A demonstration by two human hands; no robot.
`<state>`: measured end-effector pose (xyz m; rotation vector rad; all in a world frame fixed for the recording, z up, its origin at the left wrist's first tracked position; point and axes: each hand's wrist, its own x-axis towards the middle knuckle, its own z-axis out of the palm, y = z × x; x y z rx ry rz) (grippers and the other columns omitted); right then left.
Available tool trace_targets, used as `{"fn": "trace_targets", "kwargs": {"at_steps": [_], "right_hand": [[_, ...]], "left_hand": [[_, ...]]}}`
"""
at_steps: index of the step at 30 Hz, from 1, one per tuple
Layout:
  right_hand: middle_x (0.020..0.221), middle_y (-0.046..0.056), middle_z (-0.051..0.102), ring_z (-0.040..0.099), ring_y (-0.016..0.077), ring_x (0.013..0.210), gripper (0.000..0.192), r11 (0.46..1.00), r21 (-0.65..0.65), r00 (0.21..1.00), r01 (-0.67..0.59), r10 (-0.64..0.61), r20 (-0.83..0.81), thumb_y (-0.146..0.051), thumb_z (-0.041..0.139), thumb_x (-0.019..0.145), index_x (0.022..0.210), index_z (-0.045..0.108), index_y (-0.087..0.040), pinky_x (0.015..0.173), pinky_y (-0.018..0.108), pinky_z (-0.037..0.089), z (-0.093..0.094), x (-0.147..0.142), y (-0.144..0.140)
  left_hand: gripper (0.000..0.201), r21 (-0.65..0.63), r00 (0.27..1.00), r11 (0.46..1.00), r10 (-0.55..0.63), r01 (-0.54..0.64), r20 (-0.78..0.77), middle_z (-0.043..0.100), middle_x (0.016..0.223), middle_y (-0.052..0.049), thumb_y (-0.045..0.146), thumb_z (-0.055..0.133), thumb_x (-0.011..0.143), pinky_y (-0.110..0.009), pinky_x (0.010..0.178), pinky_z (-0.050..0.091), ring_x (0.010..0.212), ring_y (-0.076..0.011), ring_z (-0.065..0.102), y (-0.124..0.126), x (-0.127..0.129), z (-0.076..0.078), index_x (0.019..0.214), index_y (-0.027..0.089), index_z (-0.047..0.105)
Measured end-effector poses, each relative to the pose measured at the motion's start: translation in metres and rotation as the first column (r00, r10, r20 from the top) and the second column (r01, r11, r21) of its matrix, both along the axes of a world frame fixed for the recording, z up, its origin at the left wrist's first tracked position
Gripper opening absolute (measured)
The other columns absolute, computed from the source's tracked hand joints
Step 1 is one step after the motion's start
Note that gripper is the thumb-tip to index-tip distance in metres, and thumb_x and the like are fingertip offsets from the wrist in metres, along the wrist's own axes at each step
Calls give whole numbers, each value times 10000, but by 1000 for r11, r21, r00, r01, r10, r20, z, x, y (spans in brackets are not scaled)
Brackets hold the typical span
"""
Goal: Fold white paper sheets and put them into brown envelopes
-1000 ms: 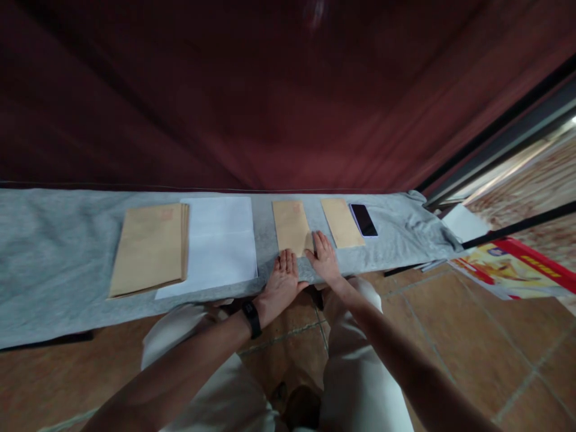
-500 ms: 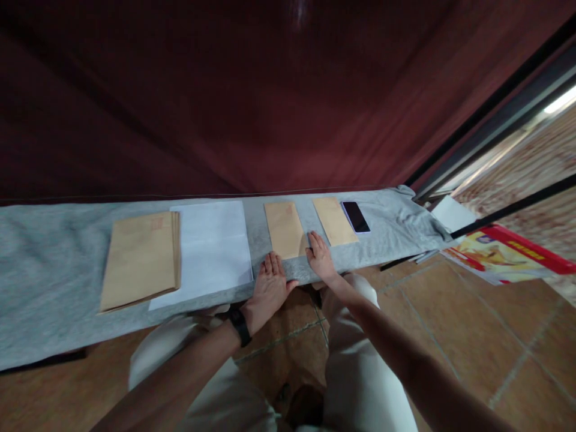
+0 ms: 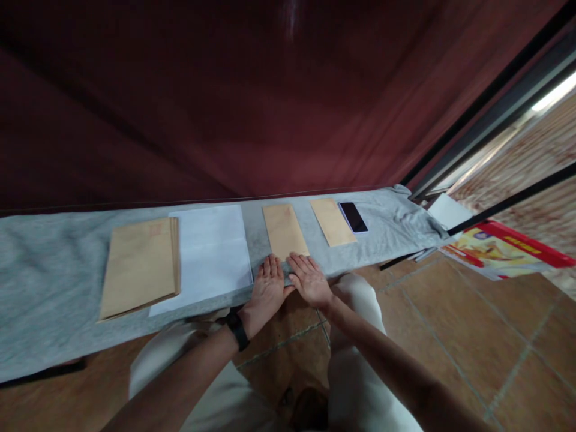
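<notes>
A brown paper envelope [image 3: 284, 230] lies flat on the grey cloth in front of me. At its near edge my left hand [image 3: 266, 288] rests palm down, fingers stretched out, a dark band on its wrist. Beside it my right hand [image 3: 309, 281] also lies flat, its fingertips over the envelope's near right corner. Neither hand grips anything. Another brown envelope [image 3: 333, 222] lies to the right. White sheets of paper [image 3: 216, 252] are to the left, partly under a stack of larger brown envelopes [image 3: 139, 264].
A phone [image 3: 353, 217] lies right of the second envelope. Grey cloth [image 3: 49, 282] covers the narrow table, with a dark red curtain [image 3: 252, 120] behind it. On the right are a dark metal frame [image 3: 490, 102] and a red-and-yellow printed box [image 3: 508, 249] low near the tiled floor.
My right hand has moved left and nearer to me, from the envelope's right side to its near edge. My left hand stays about where it was. The view has shifted slightly.
</notes>
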<state>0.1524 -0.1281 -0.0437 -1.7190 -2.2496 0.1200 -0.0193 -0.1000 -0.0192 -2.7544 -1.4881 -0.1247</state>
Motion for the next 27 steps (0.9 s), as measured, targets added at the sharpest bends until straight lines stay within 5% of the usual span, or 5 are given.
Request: {"fn": "trace_targets", "kwargs": {"at_steps": [4, 10, 16, 27], "right_hand": [[1610, 54, 438, 412, 233, 1490, 507, 999, 28, 999, 40, -41, 18, -376, 390, 1078, 1559, 444, -223, 1269, 458, 262, -1, 2, 1], [1602, 69, 454, 419, 225, 1483, 490, 998, 40, 998, 52, -53, 36, -278, 363, 1070, 1539, 468, -183, 1266, 458, 249, -5, 0, 0], [1603, 61, 454, 425, 216, 1477, 496, 996, 48, 997, 71, -73, 36, -266, 379, 1060, 1545, 458, -197, 1264, 447, 241, -4, -2, 0], [1587, 70, 475, 451, 227, 1460, 479, 986, 65, 987, 151, -154, 46, -277, 373, 1067, 1524, 485, -189, 1252, 440, 259, 0, 9, -3]], "left_hand": [[765, 52, 997, 998, -32, 28, 64, 402, 1580, -292, 490, 598, 945, -515, 1232, 296, 1489, -390, 388, 4, -4, -7, 1491, -27, 460], [699, 108, 955, 970, -234, 217, 181, 401, 1619, -189, 409, 533, 976, -465, 1273, 247, 1536, -299, 326, 7, 0, -24, 1562, 59, 383], [729, 85, 970, 983, -178, 165, 167, 399, 1605, -237, 420, 561, 953, -465, 1246, 303, 1532, -333, 325, 10, 3, -33, 1533, 4, 407], [779, 18, 980, 993, -114, 112, 166, 381, 1607, -256, 523, 601, 934, -474, 1256, 282, 1532, -348, 318, 9, 4, -23, 1517, 29, 450]]}}
